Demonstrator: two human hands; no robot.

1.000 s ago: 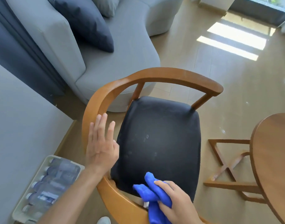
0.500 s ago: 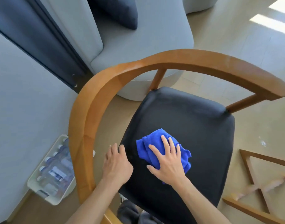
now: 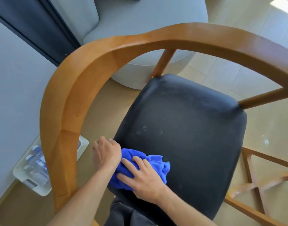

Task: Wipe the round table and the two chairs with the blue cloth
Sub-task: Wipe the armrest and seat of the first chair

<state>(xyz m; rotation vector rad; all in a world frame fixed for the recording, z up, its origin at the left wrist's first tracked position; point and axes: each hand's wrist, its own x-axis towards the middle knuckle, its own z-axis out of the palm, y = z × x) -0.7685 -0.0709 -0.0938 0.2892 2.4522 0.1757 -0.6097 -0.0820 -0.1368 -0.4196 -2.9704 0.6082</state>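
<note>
Right hand (image 3: 144,178) presses flat, fingers spread, on the soft bunched blue cloth (image 3: 140,167) at 7 o'clock on the black padded chair seat (image 3: 185,136); left hand (image 3: 105,152) curls round the seat's edge; light, floppy, so press its middle

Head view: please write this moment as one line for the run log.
phase: wiping chair seat | right hand: presses blue cloth at seat's near-left corner | left hand: grips seat edge

One head-worn wide-angle view looks steeply down and forward from close above the chair (image 3: 180,128). Both hands sit low in frame, the left hand (image 3: 105,152) just left of the right hand (image 3: 143,178).
</note>
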